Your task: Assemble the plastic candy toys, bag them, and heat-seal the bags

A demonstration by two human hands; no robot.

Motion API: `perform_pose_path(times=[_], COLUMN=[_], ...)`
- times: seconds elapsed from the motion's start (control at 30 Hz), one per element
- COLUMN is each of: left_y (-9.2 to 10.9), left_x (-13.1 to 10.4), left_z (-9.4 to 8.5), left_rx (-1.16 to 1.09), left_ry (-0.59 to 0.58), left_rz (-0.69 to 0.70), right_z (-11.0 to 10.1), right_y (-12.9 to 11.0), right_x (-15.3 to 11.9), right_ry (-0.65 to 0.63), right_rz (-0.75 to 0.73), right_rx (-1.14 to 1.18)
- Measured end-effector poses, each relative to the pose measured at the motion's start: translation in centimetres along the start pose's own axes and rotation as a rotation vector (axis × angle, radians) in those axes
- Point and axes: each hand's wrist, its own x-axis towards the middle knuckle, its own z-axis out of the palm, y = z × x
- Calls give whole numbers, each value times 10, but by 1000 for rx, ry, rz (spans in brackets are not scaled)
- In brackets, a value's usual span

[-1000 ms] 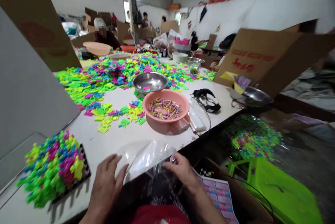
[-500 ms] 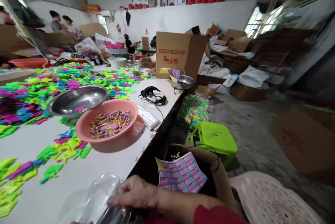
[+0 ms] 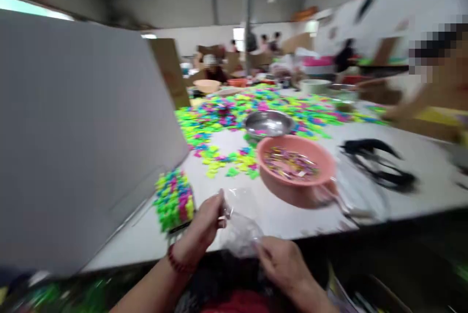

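A clear plastic bag (image 3: 243,227) is stretched between my two hands at the table's front edge. My left hand (image 3: 209,220), with a red bead bracelet at the wrist, pinches its upper left side. The fingers of my right hand (image 3: 283,259) are closed on its lower right side. Left of my left hand is a block of stacked colourful plastic pieces (image 3: 173,201). Beyond the hands, to the right, a pink basin (image 3: 296,159) contains small multicoloured items, and a steel bowl (image 3: 268,124) stands behind it.
A large pale panel (image 3: 80,132) rises on the left. Loose bright plastic pieces (image 3: 234,108) cover the back of the white table (image 3: 369,205). A black-and-white headset (image 3: 380,164) lies at right. Another person's arm (image 3: 409,101) reaches in at the right, and people are farther back.
The view has swung left, bringing the panel and the stacked block into sight. Both hands now show with the bag spread between them; earlier my left hand barely showed at the bottom edge.
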Motion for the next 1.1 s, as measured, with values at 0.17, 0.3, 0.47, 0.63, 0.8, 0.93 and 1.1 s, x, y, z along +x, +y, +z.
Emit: perform_pose_path(times=[0.17, 0.3, 0.47, 0.63, 0.8, 0.93, 1.1], left_y=[41, 103, 181, 169, 112, 87, 65], left_x=[17, 44, 63, 84, 122, 141, 144], left_z=[-40, -65, -107, -167, -206, -225, -240], left_rx=[4, -69, 286, 917, 907, 902, 891], left_ry=[-132, -194, -113, 412, 694, 717, 669], left_rz=[-5, 329, 1058, 947, 755, 652, 625], right_z=[27, 20, 32, 92, 163, 198, 221], right_y=[37, 6, -47, -65, -70, -64, -45], right_x=[75, 174, 284, 320, 315, 316, 316], right_ry=[74, 120, 145, -46, -131, -114, -109], right_rz=[-104, 65, 329, 627, 733, 763, 757], right_rx=[-230, -82, 861, 1565, 1598, 1573, 1509])
